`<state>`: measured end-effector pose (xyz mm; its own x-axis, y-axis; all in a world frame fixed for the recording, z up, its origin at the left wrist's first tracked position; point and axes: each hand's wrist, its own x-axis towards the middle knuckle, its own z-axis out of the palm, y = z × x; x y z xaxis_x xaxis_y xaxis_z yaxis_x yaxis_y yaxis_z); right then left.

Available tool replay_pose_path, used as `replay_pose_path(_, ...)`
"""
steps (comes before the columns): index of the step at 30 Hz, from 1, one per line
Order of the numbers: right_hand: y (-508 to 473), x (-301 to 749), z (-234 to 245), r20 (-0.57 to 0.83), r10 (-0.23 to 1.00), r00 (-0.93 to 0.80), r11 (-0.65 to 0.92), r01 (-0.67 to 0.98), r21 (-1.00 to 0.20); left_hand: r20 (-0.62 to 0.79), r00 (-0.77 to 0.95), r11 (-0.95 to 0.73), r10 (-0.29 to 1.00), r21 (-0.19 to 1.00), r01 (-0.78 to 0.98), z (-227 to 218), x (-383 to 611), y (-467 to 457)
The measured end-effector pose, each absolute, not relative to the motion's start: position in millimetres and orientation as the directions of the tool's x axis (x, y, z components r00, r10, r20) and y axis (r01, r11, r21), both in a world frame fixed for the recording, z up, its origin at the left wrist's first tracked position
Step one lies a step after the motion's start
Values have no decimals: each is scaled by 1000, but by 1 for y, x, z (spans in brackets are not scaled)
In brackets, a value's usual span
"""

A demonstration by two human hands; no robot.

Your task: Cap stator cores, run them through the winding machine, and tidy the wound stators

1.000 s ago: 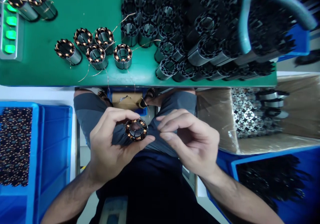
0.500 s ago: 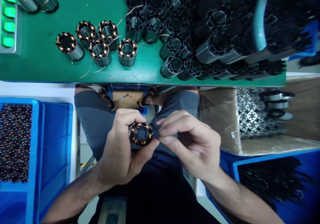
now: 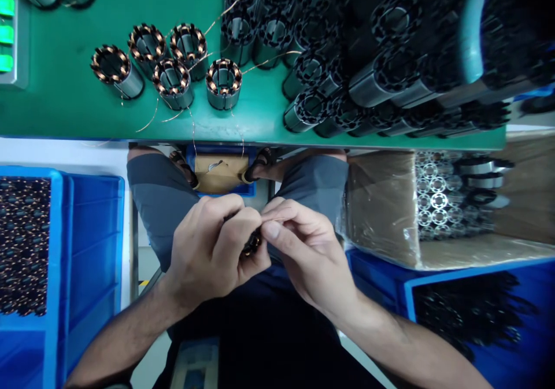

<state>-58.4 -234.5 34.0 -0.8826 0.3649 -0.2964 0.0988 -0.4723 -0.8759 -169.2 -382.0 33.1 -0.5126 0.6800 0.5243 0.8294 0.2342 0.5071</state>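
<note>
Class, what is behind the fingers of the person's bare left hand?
A black piece with copper windings, partly showing. The left hand hides the rest, its full outline included.

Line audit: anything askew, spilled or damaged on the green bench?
Nothing looks spilled or broken. One oddity: loose copper wires trail untidily from the wound cores, two apparently overhanging the green bench.

No text, brand or number can be read. Well beyond the fingers (image 3: 284, 240) and to their left, the green lights (image 3: 6, 34) on the grey unit (image 3: 19, 54) show no legible mark. Right of the fingers, the glossy carton (image 3: 381, 210) has no readable print. Nearer the body than the fingers, a pale object (image 3: 195, 354) is too blurred to read.
</note>
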Motion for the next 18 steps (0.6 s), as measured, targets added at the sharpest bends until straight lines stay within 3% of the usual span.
replay_pose_path(3, -215, -61, 41, -191, 305, -933, -302, 95, -949, 488, -523, 208, 699, 561, 801, 41, -170, -384)
replay_pose_path(5, -196, -62, 48, -36, 252, -967, -8, 35, -999, 321, -589, 190, 742, 742, 643, 44, -174, -386)
replay_pose_path(7, -178, -61, 57, 146, 120, -982, 311, -103, -945, -17, -533, 162, 846, 960, 226, 39, -178, -387)
replay_pose_path(8, -171, -59, 61, 202, 36, -979, 408, -170, -897, -193, -392, 189, 900, 981, -51, 34, -179, -388)
replay_pose_path(10, -162, -54, 67, 160, -46, -986, 455, -163, -875, -373, -140, 286, 917, 862, -419, 20, -179, -391)
replay_pose_path(11, -160, -51, 69, 60, -25, -998, 414, -64, -908, -405, -161, 298, 900, 842, -449, 14, -177, -392)
replay_pose_path(12, -160, -48, 70, -77, 17, -997, 336, 78, -939, -390, -298, 272, 871, 889, -368, 10, -173, -394)
replay_pose_path(13, -161, -46, 70, -229, 50, -972, 233, 234, -944, -300, -488, 246, 819, 954, -174, 8, -168, -395)
replay_pose_path(14, -164, -44, 70, -366, 56, -929, 118, 370, -922, -107, -640, 224, 761, 969, 104, 7, -163, -396)
replay_pose_path(16, -168, -44, 68, -498, -10, -867, -44, 498, -866, 290, -632, 206, 718, 780, 591, 13, -155, -394)
replay_pose_path(17, -169, -44, 67, -488, -28, -873, -47, 488, -871, 383, -567, 187, 729, 686, 703, 17, -153, -392)
replay_pose_path(18, -168, -45, 65, -431, -22, -902, 11, 431, -902, 395, -538, 171, 745, 666, 726, 23, -153, -390)
